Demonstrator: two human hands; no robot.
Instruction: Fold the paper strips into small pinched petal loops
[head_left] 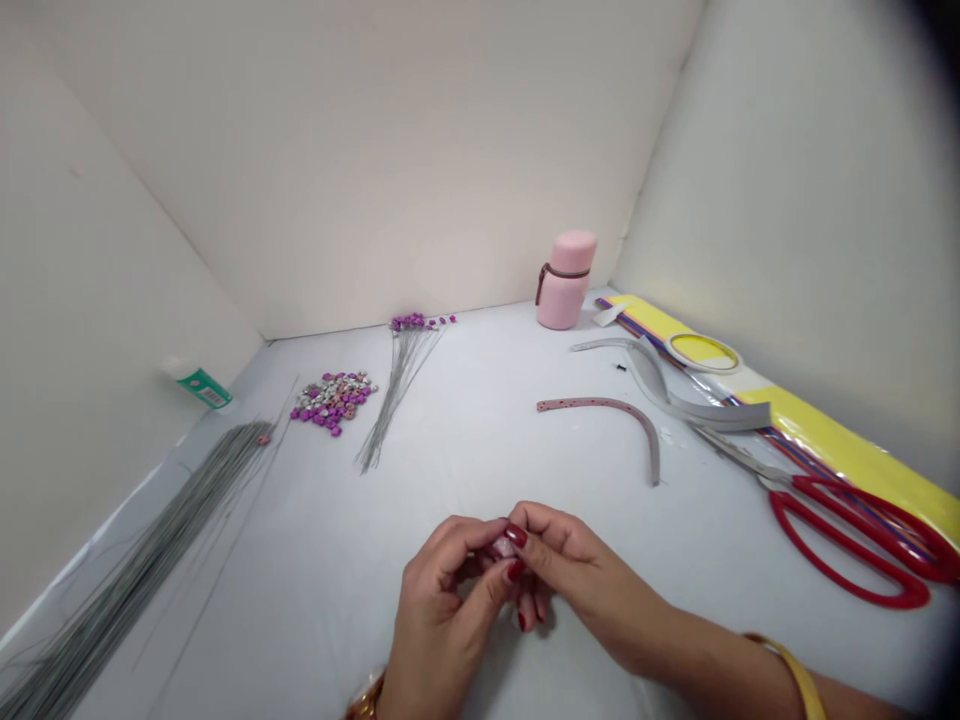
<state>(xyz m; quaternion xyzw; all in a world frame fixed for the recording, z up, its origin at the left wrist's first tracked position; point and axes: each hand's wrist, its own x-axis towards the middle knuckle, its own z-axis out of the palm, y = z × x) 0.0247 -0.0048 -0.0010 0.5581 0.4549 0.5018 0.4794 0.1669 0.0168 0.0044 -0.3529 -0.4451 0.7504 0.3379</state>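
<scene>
I have the left hand [448,585] and the right hand [574,565] together, fingertips closed on a small, pale pink piece [503,547] pinched between them; the fingers hide most of its shape. Around that grip, at 9 o'clock, I see a long bundle of thin grey wires [187,540]. A heap of purple, silver and pink beads [334,402] sits at 10, and grey wire stems tipped with purple beads [403,375] at 11. Toward half past 12 stands a pink, round-lidded bottle [564,298]; the end of a curved, red-flecked pinkish strip [634,418] lies between it and the hands. At 3 o'clock, large red-handled metal scissors [799,484] crowd the right side, in front of a yellow plastic packet [832,440] carrying a white ring [705,371].
</scene>
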